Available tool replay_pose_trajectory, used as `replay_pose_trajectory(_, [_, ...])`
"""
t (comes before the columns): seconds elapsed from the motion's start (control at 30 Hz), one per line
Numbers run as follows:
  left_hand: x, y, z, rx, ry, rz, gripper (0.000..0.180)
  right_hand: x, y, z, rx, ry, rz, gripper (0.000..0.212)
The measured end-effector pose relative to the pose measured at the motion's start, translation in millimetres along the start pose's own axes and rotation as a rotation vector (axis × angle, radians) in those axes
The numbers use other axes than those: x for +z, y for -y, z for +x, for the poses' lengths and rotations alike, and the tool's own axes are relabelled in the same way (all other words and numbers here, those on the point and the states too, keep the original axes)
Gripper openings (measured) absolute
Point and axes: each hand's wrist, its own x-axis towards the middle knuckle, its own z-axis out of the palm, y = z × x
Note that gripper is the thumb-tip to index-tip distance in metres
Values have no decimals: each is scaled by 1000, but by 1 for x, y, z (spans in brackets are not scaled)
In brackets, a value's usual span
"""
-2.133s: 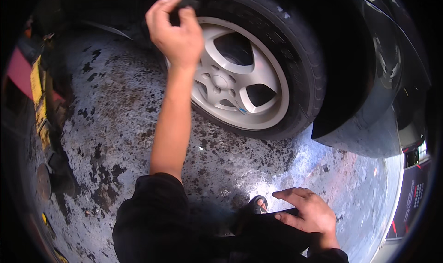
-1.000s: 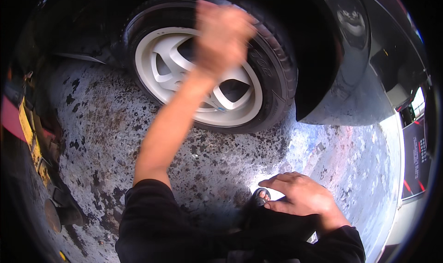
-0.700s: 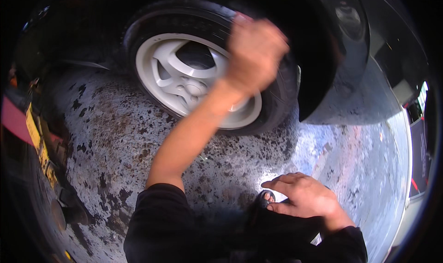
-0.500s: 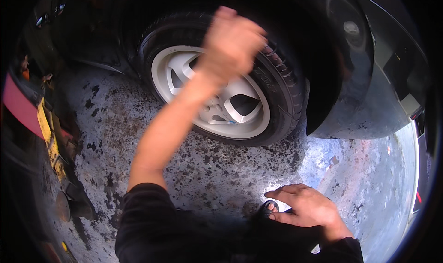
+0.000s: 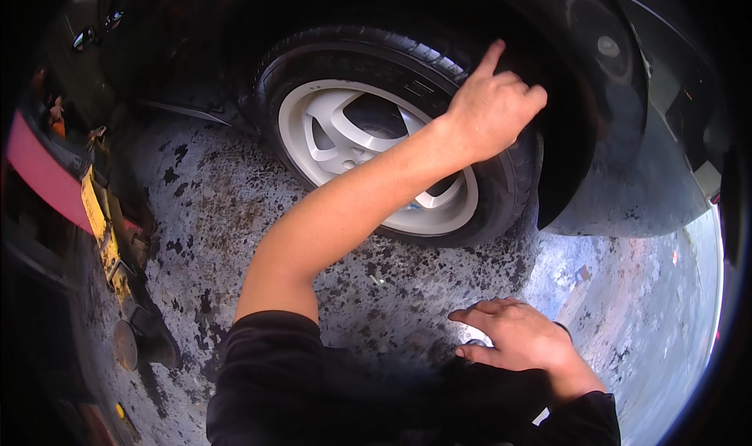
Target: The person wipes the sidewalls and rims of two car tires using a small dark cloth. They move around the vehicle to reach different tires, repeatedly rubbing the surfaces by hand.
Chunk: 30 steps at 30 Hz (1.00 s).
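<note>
My left hand (image 5: pixel 497 111) is over the upper right of a car wheel, with one finger stretched out into the dark wheel arch and the others bent. I see nothing in it, though its palm side is hidden. Behind my forearm, the black tyre (image 5: pixel 513 176) surrounds a silver spoked rim (image 5: pixel 301 105); the arm hides part of both. Whether the hand touches the tread, I cannot tell. My right hand (image 5: pixel 513 336) is low on the right, on or just above the dark clothing over my leg, its thumb and fingers apart and holding nothing.
Dark car bodywork (image 5: pixel 603 125) curves around the wheel at the top and right. To the left are a worn yellow metal arm (image 5: pixel 102 227), a round pad (image 5: pixel 125 346) near its lower end and a red panel (image 5: pixel 47 176). The grey floor (image 5: pixel 211 234) is stained with dark spots.
My left hand has moved right, from in front of the rim to the tyre's upper right edge. My right hand stays low with its fingers apart. The view has shifted slightly.
</note>
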Motion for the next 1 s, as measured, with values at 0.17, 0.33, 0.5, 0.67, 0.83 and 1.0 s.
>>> replay_pose_trajectory(0.17, [-55,104,-55,-73,-335,153,17,-4,5,-7,-28,-15,20,55])
replay_pose_trajectory(0.33, [-91,175,-108,-532,-369,186,20,0,-1,-22,21,-73,-17,55])
replay_pose_trajectory(0.5, [-11,64,-48,-96,-437,8,17,2,19,-18,2,-108,-44,51])
replay_pose_trajectory(0.67, [55,-68,-16,127,57,-107,8,-20,25,-38,-81,-321,125,39])
replay_pose_trajectory(0.83, [36,-99,-90,-278,-37,-1131,23,5,-33,-26,492,-745,747,20])
replay_pose_trajectory(1.0, [9,-90,-136,-749,-260,-1569,27,67,-55,63,-12,-1128,378,92])
